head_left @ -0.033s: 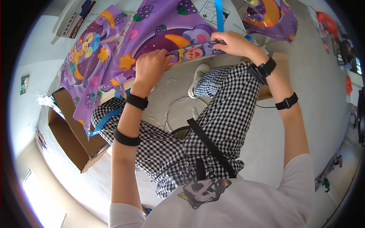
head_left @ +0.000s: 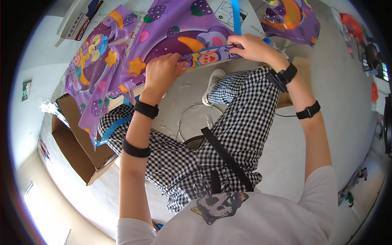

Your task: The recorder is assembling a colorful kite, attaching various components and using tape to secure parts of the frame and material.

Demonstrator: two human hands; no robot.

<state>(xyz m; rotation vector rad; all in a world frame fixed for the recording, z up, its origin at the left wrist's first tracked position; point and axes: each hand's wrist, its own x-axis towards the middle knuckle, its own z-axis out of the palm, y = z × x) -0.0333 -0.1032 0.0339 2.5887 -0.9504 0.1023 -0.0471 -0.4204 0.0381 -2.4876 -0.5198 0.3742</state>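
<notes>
A purple plastic sheet [head_left: 167, 26] printed with moons, stars, strawberries and cartoon animals lies over the surface in front of me and hangs over its near edge. My left hand [head_left: 162, 71] is closed on the sheet's near edge, fingers curled over it, knuckles up. Farther right, my right hand [head_left: 254, 48] pinches the same edge between thumb and fingers. Between the hands the edge is drawn into a narrow folded band with a thin blue line along its top. A blue strip [head_left: 236, 16] runs away from me beside the right hand. The fingertips are partly hidden.
Another purple printed piece [head_left: 87, 61] drapes at the left, and one more [head_left: 292, 20] lies at the far right. An open cardboard box [head_left: 77, 151] stands left of my legs. A blue ribbon [head_left: 116, 127] crosses my left knee. White loops [head_left: 181, 116] lie on the floor.
</notes>
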